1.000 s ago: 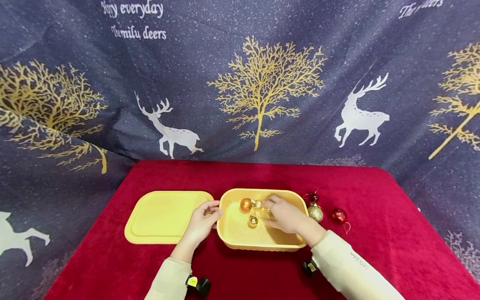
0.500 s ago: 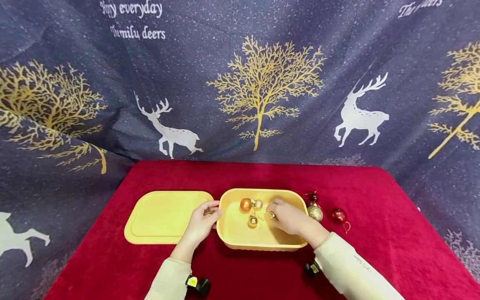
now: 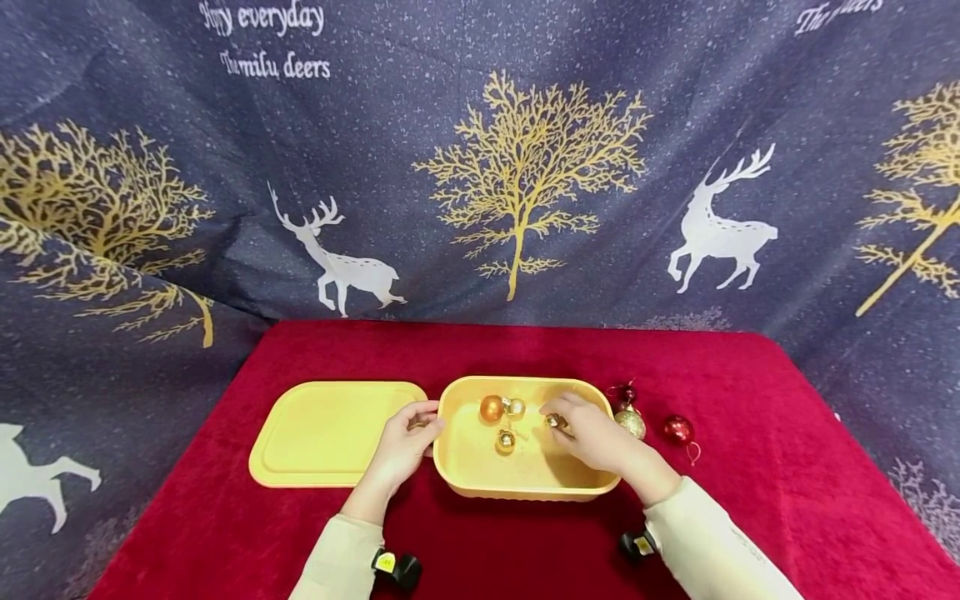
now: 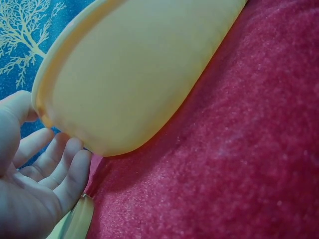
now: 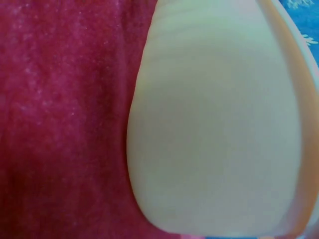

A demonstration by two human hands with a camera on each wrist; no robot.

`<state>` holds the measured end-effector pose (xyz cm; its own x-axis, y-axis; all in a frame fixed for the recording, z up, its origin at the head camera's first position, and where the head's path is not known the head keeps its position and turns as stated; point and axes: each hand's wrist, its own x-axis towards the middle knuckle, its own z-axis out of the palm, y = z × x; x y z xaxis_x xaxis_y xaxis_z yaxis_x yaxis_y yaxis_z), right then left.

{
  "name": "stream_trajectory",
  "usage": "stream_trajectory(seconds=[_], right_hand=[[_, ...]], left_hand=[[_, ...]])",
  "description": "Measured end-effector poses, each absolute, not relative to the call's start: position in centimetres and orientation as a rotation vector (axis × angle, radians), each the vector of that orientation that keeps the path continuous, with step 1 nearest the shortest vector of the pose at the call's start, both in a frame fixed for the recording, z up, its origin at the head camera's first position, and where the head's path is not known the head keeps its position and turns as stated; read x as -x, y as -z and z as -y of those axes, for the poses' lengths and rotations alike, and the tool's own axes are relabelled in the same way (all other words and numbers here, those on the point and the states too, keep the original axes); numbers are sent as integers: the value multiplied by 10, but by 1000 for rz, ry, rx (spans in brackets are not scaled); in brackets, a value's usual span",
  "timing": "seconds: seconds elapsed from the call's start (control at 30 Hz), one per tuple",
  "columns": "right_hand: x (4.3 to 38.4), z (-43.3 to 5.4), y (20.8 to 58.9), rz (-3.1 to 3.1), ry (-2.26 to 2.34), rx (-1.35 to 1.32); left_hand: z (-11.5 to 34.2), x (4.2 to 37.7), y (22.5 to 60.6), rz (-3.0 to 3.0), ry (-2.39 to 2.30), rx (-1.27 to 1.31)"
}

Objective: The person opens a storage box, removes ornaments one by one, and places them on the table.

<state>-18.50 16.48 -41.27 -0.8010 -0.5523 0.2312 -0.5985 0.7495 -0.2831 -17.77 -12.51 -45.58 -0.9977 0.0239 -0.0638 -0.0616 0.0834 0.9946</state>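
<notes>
A yellow storage box stands on the red cloth. At its left end my left hand holds the rim, with thumb and curled fingertips against the end wall in the left wrist view. Inside the box, toward its right end, my right hand pinches a small gold Christmas ball, partly covered by the fingers. An orange ball, a pale gold ball and a shiny gold ball lie in the box's left half. The right wrist view shows the box's outer wall, without the hand.
A yellow lid lies flat left of the box. Close to the box's right end are a glittery gold ball and a dark red ornament. A shiny red ball with a loop lies farther right. Behind hangs a printed cloth.
My right hand has drawn to the right within the box, and the small gold ball has moved with it. The left hand stays at the box's left end.
</notes>
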Motion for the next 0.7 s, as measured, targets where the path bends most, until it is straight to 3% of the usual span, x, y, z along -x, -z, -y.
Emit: stream_trajectory(seconds=[0.7], right_hand=[[172, -191, 403, 2649, -863, -697]], left_hand=[[124, 176, 453, -2275, -2079, 39]])
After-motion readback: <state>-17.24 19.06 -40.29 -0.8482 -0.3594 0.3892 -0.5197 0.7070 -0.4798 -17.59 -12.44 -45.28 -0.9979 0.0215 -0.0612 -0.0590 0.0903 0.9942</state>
